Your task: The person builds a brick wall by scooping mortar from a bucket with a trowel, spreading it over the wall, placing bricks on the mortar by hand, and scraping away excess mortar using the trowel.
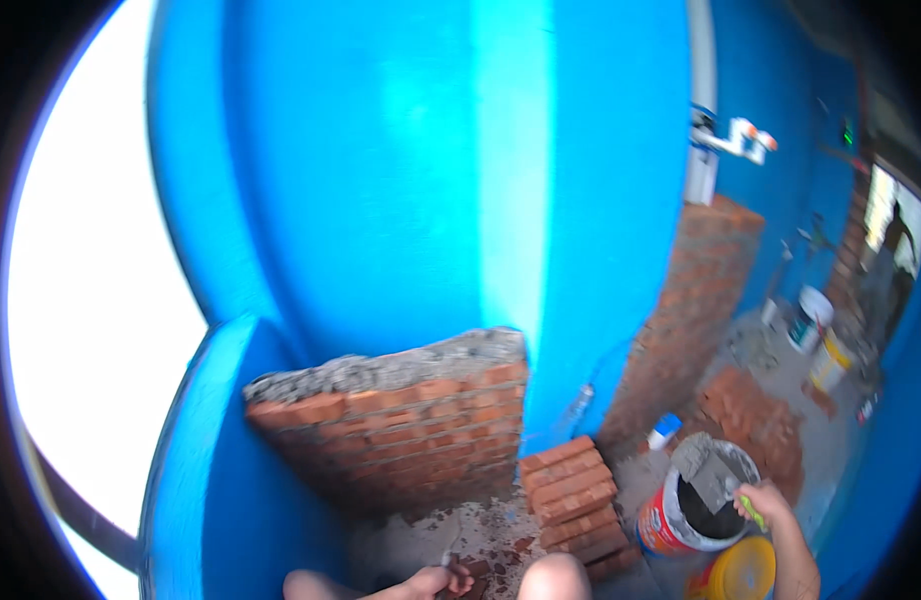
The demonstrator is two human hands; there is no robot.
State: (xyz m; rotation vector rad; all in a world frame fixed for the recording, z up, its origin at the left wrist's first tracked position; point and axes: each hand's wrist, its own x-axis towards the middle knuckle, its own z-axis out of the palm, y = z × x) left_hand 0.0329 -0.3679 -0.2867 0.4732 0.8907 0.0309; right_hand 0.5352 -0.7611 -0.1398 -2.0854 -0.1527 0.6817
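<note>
My right hand (769,503) is closed round the yellow-green handle of a trowel (714,482). The trowel's blade carries a lump of grey mortar (693,455) and is over the mouth of a bucket (664,520), red and white outside and dark within. Low in the middle, my left hand (436,580) has its fingers curled. A thin pale thing rises beside them, but blur hides what they hold. Reddish-brown brick (473,583) shows just beyond those fingers. Between my hands stands a stack of red bricks (571,490).
Ahead is a low brick wall (421,425) topped with rough mortar, against a blue wall (381,180). A yellow-lidded bucket (746,570) stands by my right forearm. Farther right are a brick partition (696,270), a reddish heap (756,415) and more buckets (809,322). White pipe fittings (746,140) jut out.
</note>
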